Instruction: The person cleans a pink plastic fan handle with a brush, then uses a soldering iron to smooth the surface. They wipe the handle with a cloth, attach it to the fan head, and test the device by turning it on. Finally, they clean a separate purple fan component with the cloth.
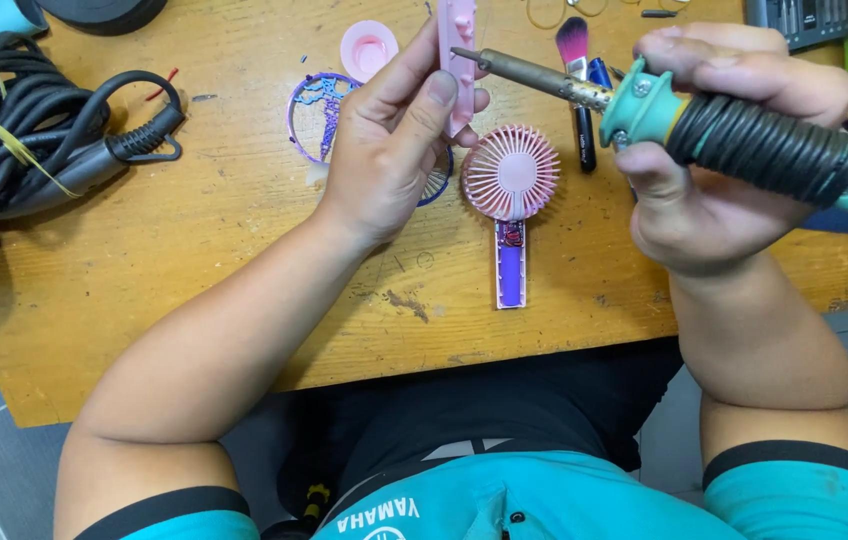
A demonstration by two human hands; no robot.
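My left hand (389, 140) holds a narrow pink plastic cover (457, 55) upright between thumb and fingers. My right hand (719, 150) grips a soldering iron (644, 105) by its teal and black ribbed handle, the metal tip touching the pink cover's side. Below them on the wooden table (194, 260) lies an opened pink hand-held fan (511, 200), its handle uncovered and showing a purple battery and a small circuit board.
A purple fan grille (316, 112) and a pink round cap (369, 48) lie behind my left hand. A coiled black cable (34, 120) fills the left side. A makeup brush (574, 50) and a dark pen (585, 140) lie near the fan. The table's front edge runs just before my lap.
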